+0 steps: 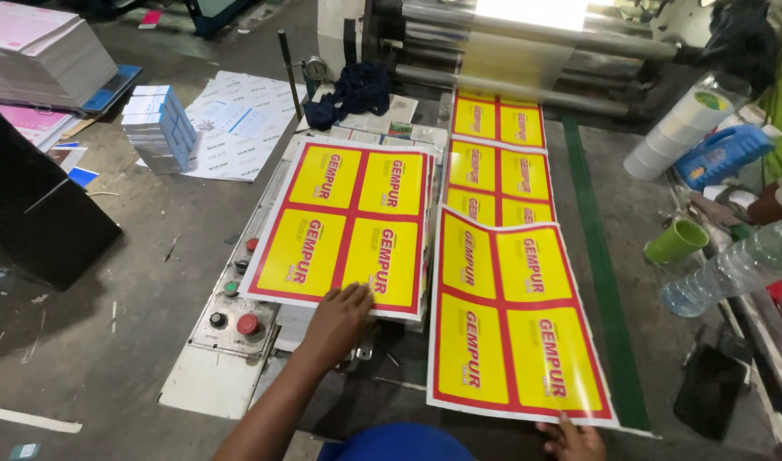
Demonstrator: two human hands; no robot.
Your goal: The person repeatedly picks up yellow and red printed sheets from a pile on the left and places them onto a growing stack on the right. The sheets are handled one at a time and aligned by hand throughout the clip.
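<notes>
Hands: left (338, 318) flat on sheet stack (344, 224), right (572, 440) pinching printed sheet (510, 329).

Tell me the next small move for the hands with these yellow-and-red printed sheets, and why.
Probably slide the front sheet off the feed line toward the stack of printed sheets. The right hand already pinches its near edge, its far end overlaps the next sheet coming from the rollers, and the left hand steadies the stack's near edge.

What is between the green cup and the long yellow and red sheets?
In the head view, a dark green strip of the machine bed and bare grey surface lie between the green cup and the yellow and red sheets.
</notes>
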